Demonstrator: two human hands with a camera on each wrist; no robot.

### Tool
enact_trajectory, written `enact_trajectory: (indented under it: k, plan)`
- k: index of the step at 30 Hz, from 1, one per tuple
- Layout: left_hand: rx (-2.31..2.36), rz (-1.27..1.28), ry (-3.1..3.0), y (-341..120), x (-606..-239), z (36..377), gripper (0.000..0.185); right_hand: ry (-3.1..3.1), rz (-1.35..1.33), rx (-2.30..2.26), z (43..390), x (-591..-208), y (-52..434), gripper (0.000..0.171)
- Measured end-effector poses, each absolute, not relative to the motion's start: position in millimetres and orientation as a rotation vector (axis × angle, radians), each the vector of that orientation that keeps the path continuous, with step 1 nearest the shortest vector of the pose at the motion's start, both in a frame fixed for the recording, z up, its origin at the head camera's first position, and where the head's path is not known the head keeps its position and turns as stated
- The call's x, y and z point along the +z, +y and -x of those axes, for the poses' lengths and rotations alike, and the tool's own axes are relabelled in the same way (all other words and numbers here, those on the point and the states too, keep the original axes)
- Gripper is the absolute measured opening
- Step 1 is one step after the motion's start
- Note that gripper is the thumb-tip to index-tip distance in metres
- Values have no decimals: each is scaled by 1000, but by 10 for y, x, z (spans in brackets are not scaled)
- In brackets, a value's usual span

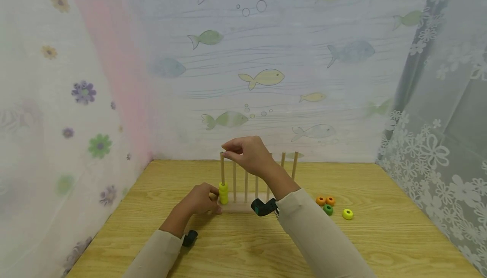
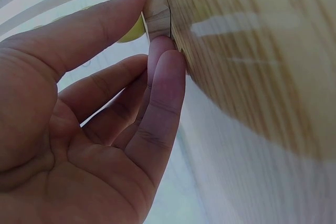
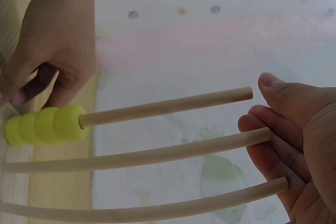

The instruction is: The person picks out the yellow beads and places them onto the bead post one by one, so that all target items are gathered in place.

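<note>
A wooden peg stand (image 1: 237,207) with several upright pegs stands on the table. Yellow beads (image 1: 223,193) are stacked at the bottom of its leftmost peg (image 1: 222,170); the right wrist view shows that stack (image 3: 44,124) reaching the base, with bare peg above. My left hand (image 1: 198,200) holds the left end of the base, thumb on one side and fingers on the other. At the top of the leftmost peg is my right hand (image 1: 249,155), its fingers relaxed and nothing between them. That forearm hides part of the stand's right side.
To the right of the stand lie loose beads: two orange ones (image 1: 325,201), a green one (image 1: 328,210) and a yellow one (image 1: 348,214). Patterned curtains (image 1: 266,58) close off the table (image 1: 243,248) at the back and sides.
</note>
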State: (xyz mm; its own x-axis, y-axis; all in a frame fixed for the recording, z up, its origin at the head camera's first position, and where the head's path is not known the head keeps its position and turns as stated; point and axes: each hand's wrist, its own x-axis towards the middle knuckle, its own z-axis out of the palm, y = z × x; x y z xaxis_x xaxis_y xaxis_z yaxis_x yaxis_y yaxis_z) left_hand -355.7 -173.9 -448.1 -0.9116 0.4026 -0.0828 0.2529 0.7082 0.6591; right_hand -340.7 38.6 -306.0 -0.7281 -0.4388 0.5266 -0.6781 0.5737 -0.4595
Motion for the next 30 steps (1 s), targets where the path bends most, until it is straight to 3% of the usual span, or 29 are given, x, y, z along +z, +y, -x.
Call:
enact_trajectory:
  k: [30]
  plan:
    - [955, -515, 2741, -1744, -4503, 3574, 56, -2278, -1005, 871, 3285, -3043, 636, 27]
